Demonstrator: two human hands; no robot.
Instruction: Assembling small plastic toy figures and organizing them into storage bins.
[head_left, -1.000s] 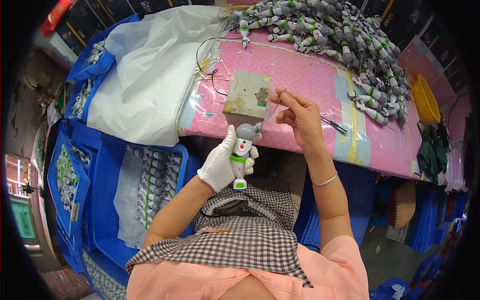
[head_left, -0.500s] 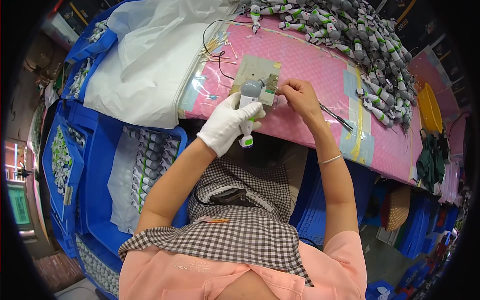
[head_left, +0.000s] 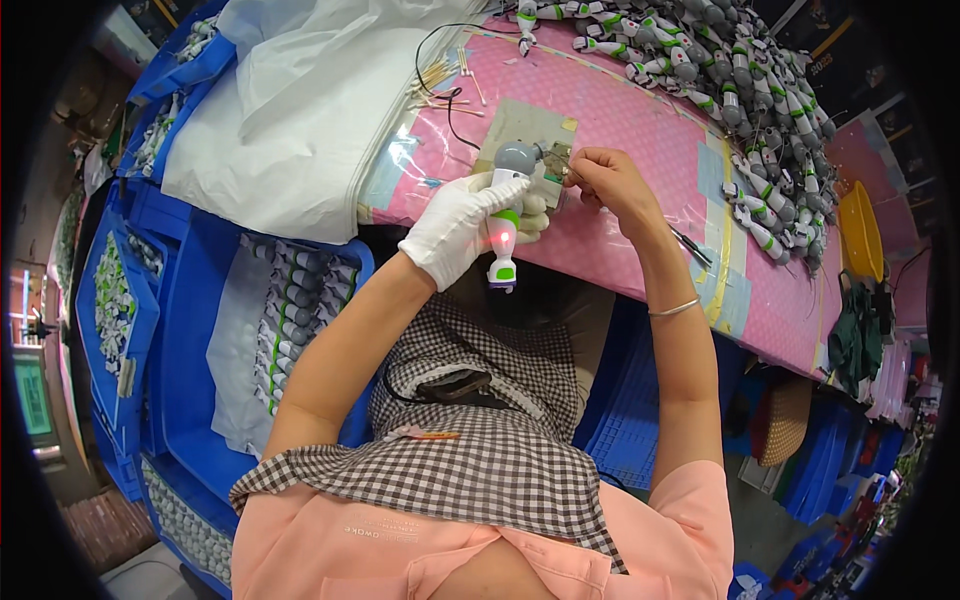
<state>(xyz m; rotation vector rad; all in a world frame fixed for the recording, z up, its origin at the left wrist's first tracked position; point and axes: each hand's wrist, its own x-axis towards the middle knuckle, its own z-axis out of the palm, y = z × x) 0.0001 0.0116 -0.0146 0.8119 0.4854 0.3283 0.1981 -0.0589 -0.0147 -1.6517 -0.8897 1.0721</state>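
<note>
Tabletop (head_left: 640,215), pink: lies ahead of both your hands. Sheet (head_left: 290,120), white: covers the part beyond your left hand. Bin (head_left: 190,330), blue: left of and below your left hand, with similar toys in rows, probably within easy reach. Pile (head_left: 765,130) of toys: well beyond your right hand, which leaves working room near you. Box (head_left: 530,118), grey: just past your left hand and left of your right fingertips, so likely set there to serve both.

Your left hand (head_left: 468,228), gloved, is wrapped around the toy (head_left: 508,222), fingers closed over its middle; this seems to steady it. The ball end points away from you over the box; contact cannot be told. The green-marked end points back toward you.

Your right hand (head_left: 612,187), bare, pinches a wire (head_left: 556,156) at the box's right side; bare fingertips probably suit so thin a thing. Its tip is too small to make out.

Swabs (head_left: 437,80): beyond your left hand. Pen (head_left: 690,246), dark: just right of your right wrist. Red glow (head_left: 504,237): on the toy, beside your left fingers.
</note>
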